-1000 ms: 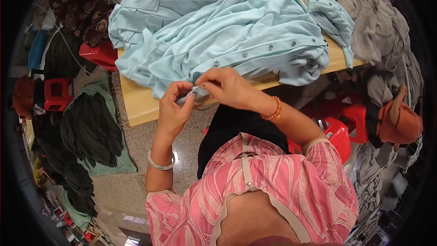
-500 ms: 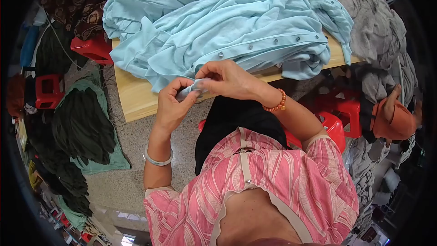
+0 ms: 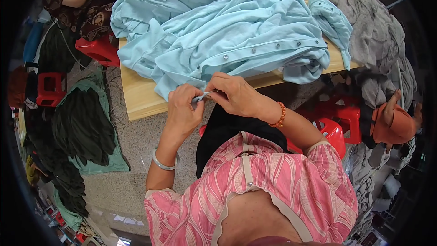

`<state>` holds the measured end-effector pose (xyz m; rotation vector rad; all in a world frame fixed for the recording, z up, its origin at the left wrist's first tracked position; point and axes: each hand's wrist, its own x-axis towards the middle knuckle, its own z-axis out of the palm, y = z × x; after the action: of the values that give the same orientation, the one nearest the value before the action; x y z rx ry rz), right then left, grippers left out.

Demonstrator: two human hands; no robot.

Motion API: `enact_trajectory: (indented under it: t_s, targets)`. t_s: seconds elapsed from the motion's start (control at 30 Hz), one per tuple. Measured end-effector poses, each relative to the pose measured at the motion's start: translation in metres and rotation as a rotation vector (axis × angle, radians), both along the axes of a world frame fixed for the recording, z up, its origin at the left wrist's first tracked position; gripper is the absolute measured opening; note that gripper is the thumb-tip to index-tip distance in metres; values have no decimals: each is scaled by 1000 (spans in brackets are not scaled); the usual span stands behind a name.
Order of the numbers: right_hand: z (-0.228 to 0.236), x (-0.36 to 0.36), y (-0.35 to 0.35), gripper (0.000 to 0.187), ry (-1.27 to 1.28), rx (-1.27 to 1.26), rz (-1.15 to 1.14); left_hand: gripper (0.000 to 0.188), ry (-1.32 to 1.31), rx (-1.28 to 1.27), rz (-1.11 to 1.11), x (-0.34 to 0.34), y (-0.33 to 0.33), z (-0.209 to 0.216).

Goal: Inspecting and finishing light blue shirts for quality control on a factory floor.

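Observation:
Light blue button-front garments (image 3: 236, 32) lie heaped and crumpled on a wooden table, with rows of dark round buttons along their plackets. At the table's near edge my left hand (image 3: 183, 109) pinches a folded edge of the nearest garment. My right hand (image 3: 236, 94) is closed just beside it, thumb and fingers pressed together on the same edge. A thin pale strip runs between the two sets of fingertips. My fingers hide much of the gripped cloth, so whether a button or thread is there I cannot tell.
Grey knit garments (image 3: 371, 27) are piled at the table's right. Red plastic stools (image 3: 98, 50) stand at left and right. Dark garments (image 3: 84, 123) lie on a green cloth on the floor. One person sits at the far left; another, in orange (image 3: 393, 123), is at the right.
My left hand has turned, its back now facing up, and both hands have shifted slightly right and nearer me. The gripped edge has turned with them. The far-left person's arm has come into view.

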<state>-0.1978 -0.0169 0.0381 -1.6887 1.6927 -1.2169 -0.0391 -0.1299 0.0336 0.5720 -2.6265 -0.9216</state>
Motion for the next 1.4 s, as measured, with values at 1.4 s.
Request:
enact_trajectory:
  t_s: [1.4]
  targets:
    - [-20, 2, 16, 10, 7, -22, -64, 10, 47, 157, 194, -63, -8, -17]
